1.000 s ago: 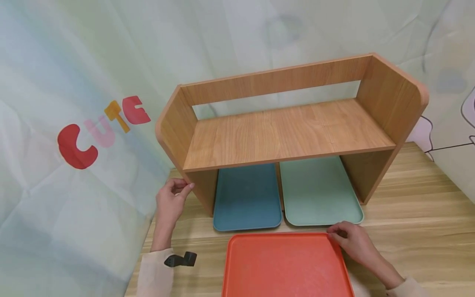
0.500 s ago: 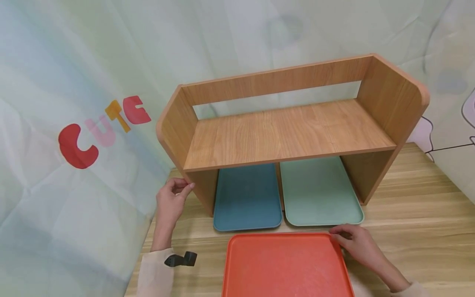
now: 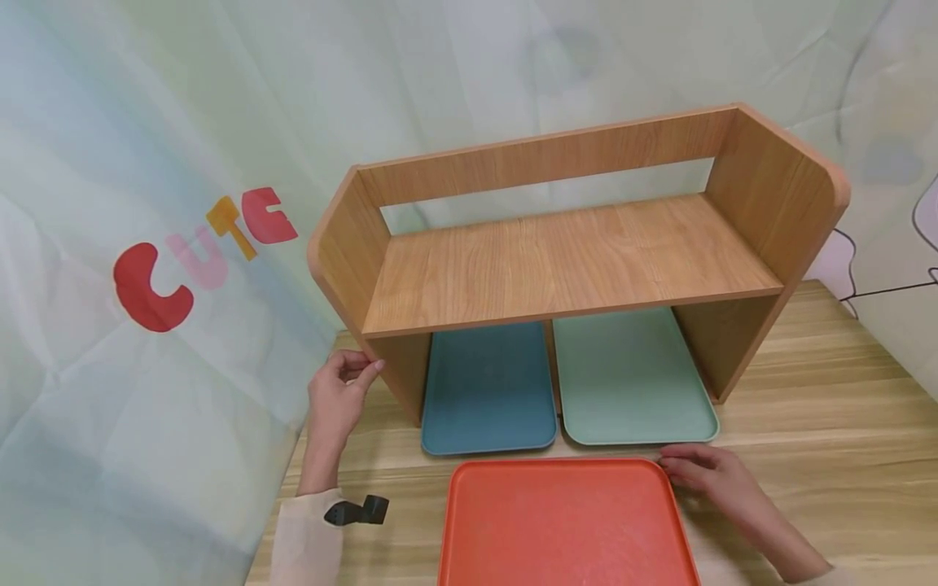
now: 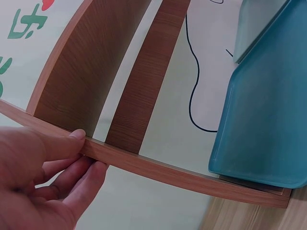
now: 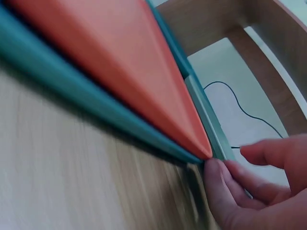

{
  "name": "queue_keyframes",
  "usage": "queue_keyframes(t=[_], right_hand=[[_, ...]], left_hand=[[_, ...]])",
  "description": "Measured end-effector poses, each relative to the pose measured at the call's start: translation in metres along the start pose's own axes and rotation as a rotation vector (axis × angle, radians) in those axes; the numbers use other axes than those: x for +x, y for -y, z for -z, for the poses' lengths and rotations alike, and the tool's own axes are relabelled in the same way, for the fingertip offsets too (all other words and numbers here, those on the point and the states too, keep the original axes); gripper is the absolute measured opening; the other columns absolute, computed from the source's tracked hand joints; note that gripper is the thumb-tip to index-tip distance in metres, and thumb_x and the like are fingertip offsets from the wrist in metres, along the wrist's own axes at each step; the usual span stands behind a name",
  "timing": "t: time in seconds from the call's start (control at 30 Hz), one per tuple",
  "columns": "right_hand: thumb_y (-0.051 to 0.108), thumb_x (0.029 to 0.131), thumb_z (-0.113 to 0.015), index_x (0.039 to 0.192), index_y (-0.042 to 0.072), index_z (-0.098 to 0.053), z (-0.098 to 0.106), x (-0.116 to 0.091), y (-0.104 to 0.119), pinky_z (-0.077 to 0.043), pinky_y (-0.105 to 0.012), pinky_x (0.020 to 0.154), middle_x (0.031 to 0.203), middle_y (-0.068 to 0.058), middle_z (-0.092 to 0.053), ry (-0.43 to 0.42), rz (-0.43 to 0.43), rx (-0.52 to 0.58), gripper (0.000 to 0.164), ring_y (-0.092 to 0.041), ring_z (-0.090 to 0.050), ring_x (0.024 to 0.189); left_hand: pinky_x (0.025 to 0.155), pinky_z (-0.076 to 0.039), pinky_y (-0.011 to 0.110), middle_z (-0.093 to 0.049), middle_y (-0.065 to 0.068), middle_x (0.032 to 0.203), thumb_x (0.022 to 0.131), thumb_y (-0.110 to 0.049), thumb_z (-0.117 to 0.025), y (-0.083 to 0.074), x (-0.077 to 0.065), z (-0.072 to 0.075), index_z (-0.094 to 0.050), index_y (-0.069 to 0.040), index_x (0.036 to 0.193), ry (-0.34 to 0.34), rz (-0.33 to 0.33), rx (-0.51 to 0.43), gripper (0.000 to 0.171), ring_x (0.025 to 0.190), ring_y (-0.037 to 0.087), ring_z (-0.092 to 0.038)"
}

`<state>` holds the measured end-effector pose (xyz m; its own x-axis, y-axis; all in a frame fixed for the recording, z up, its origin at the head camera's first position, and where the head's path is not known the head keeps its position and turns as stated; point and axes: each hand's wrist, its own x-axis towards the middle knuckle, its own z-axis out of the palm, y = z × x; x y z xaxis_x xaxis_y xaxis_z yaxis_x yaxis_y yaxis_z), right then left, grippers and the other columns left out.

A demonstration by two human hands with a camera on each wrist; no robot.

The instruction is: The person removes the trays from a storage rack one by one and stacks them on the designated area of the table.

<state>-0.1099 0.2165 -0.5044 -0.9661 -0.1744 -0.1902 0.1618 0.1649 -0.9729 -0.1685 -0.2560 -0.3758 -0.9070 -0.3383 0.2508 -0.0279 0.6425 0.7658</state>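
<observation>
My left hand [image 3: 339, 396] pinches the front edge of the left side panel of a wooden desktop shelf [image 3: 572, 260] between thumb and fingers. The left wrist view shows this grip on the panel edge [image 4: 158, 171]. My right hand [image 3: 721, 482] is at the far right corner of a red tray [image 3: 564, 521], its fingertips right at that corner. Under the red tray, the right wrist view shows a teal tray edge [image 5: 105, 105]. A blue tray [image 3: 488, 391] and a light green tray [image 3: 633, 382] lie side by side beneath the shelf, their front ends sticking out.
The wood-grain table [image 3: 821, 431] extends to the right of the trays. A printed curtain [image 3: 146, 407] with coloured letters hangs on the left and behind the shelf. A black strap piece [image 3: 357, 511] sits at the left sleeve.
My right hand has shifted slightly to the right along the red tray's corner, with its fingers straighter. My left hand, the shelf and the blue and green trays have stayed in place.
</observation>
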Motion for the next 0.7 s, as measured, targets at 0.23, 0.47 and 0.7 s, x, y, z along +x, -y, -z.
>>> queue_keyframes(t=[0.23, 0.47, 0.7], right_hand=[[0.006, 0.099, -0.047, 0.121, -0.010, -0.054, 0.008, -0.002, -0.010, -0.051, -0.025, 0.090, 0.108, 0.000, -0.070, 0.151, -0.026, 0.477, 0.028, -0.009, -0.065, 0.104], [-0.002, 0.101, -0.035, 0.110, 0.003, -0.065, 0.011, -0.001, -0.014, -0.046, -0.029, 0.098, 0.115, -0.011, -0.067, 0.335, -0.043, 0.882, 0.032, -0.017, -0.063, 0.112], [-0.001, 0.103, -0.027, 0.112, -0.002, -0.065, 0.014, 0.002, -0.017, -0.044, -0.032, 0.102, 0.118, -0.015, -0.065, 0.419, -0.111, 1.105, 0.040, -0.022, -0.062, 0.114]], left_hand=[[0.065, -0.044, 0.015, -0.067, 0.012, 0.097, 0.088, -0.019, -0.069, 0.000, 0.001, 0.001, -0.064, -0.002, 0.099, -0.005, 0.001, 0.004, 0.021, 0.086, 0.018, -0.062], [0.065, -0.044, 0.015, -0.068, 0.013, 0.097, 0.088, -0.019, -0.070, 0.001, 0.001, 0.002, -0.064, -0.001, 0.099, -0.008, 0.004, 0.007, 0.021, 0.085, 0.017, -0.062], [0.064, -0.044, 0.015, -0.067, 0.013, 0.097, 0.088, -0.019, -0.069, 0.002, 0.000, 0.002, -0.064, -0.002, 0.099, -0.005, 0.009, 0.002, 0.021, 0.085, 0.016, -0.062]])
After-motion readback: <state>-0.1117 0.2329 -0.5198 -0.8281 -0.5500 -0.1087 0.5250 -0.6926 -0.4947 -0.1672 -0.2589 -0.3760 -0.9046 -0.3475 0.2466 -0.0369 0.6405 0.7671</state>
